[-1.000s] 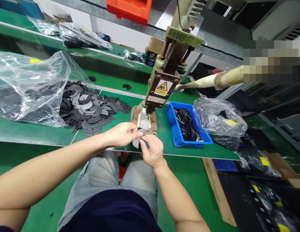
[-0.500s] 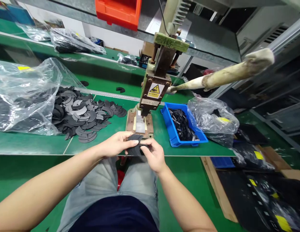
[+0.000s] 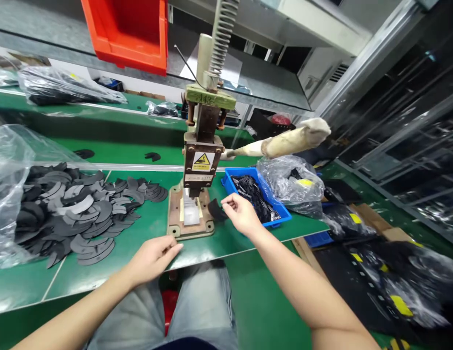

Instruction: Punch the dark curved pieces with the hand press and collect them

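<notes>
My left hand [image 3: 156, 258] lies at the table's front edge, fingers loosely bent and thumb stretched out, with nothing in it. Right of the press base, my right hand [image 3: 241, 213] has its fingertips drawn together; what they hold, if anything, is too small to make out. Dark curved pieces [image 3: 216, 210] lie just left of those fingertips, beside the base; contact is unclear. The hand press [image 3: 200, 163] stands upright, with a pale block [image 3: 191, 215] on its base. A heap of dark grey crescent-shaped pieces [image 3: 80, 206] spreads over the table to the left.
A blue bin [image 3: 280, 214] of small black parts stands behind my right hand, next to a clear plastic bag [image 3: 292, 187]. The press lever [image 3: 284, 143] juts out to the right. An orange bin [image 3: 129, 53] hangs over the far side. Another plastic bag [image 3: 7, 150] lies far left.
My hands have parted from the stack of curved pieces they held together. The right hand moved right, beside the press; the left moved left. The curved pieces are now by the base. The view shifted.
</notes>
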### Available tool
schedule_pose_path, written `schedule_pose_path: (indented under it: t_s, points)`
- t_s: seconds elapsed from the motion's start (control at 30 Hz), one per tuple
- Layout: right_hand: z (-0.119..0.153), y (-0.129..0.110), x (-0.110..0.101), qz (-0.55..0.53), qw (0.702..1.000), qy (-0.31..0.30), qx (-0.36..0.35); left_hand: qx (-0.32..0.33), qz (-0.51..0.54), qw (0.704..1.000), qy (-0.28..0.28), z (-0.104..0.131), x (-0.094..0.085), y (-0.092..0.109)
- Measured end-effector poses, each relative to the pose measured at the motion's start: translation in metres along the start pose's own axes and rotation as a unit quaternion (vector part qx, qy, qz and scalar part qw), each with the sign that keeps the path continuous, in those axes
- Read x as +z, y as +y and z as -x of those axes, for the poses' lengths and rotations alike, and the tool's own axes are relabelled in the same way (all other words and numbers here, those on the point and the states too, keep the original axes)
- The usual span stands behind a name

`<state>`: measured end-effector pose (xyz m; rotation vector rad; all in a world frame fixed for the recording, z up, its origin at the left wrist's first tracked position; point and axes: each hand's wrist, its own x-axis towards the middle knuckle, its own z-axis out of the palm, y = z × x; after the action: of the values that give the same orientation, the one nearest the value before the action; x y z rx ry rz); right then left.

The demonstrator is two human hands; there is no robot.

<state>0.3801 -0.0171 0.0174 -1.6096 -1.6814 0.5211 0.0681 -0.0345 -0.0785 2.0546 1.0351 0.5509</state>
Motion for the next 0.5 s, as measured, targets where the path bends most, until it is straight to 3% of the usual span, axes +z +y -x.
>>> schedule_pose_path:
  t_s: [0.2,0.3,0.4,0.5]
  points:
    - [-0.142,0.023,-0.047,0.196,0.974,0.115,0.013,0.032,-0.042,0.999,-0.008,-0.001,0.006,-0.003]
    - [-0.198,0.035,-0.068,0.260,0.957,0.125,0.021,0.031,-0.036,0.999,0.002,-0.001,0.005,-0.005]
    - [-0.219,0.047,-0.082,0.309,0.943,0.118,0.030,0.030,-0.021,0.999,0.010,-0.001,0.003,-0.005]
    - [-0.205,0.060,-0.090,0.358,0.927,0.108,0.023,0.031,-0.019,0.999,0.009,-0.001,0.002,-0.005]
